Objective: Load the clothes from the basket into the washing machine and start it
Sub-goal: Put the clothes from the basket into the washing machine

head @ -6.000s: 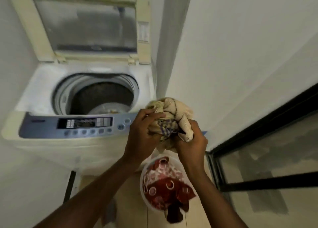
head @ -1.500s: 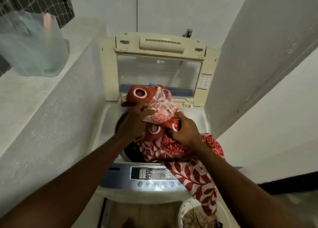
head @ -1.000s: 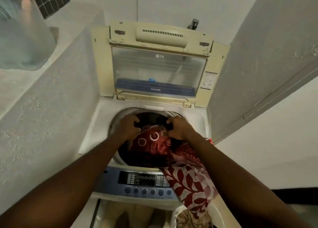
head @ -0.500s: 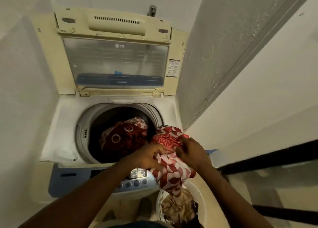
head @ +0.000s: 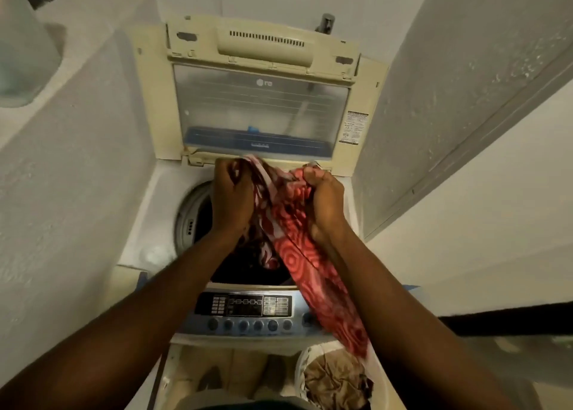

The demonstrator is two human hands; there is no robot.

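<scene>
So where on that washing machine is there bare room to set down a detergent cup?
The white deck left of the drum opening, bordered by the left wall, is bare. So is the ledge atop that wall, right of the plastic container. The drum opening is crowded: the red patterned cloth hangs over it and drapes over the control panel toward the basket.
</scene>
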